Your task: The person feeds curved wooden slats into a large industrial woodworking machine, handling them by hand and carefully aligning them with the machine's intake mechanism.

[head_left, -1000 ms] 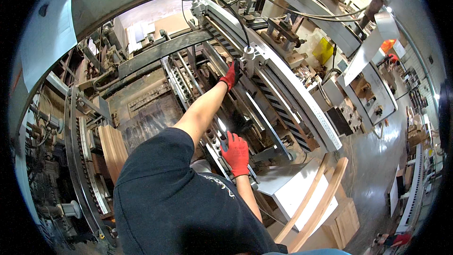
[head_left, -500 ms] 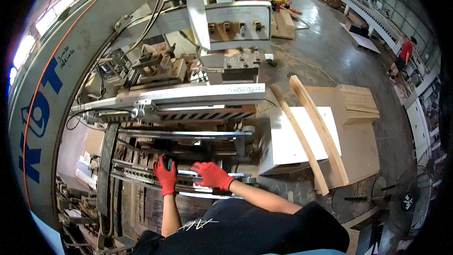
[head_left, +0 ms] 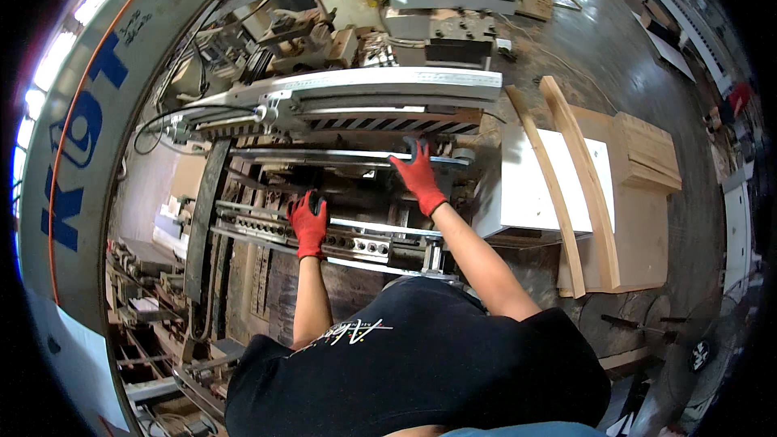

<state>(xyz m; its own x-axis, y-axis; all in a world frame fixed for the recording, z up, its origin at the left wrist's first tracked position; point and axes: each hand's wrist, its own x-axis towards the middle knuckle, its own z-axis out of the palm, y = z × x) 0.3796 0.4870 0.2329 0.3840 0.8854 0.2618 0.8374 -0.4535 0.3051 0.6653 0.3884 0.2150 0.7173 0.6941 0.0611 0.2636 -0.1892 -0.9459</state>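
Beside a dark metal crossbar (head_left: 206, 226), the near rail (head_left: 360, 243), bright metal lined with round fittings, is overlain by the red-gloved left hand (head_left: 308, 225), fingers bent; whether it is gripped cannot be told. The smooth, narrow far rail (head_left: 324, 158) lies roughly parallel; near its right end the right hand (head_left: 419, 176) is placed, fingers spread, grip unclear. Both long axes are directed left to right. Farther right, two curved wooden strips (head_left: 593, 186) are seen.

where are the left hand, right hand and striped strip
left hand (head_left: 309, 226), head view, back of the hand
right hand (head_left: 419, 178), head view, back of the hand
striped strip (head_left: 396, 125), head view, middle of its striped face
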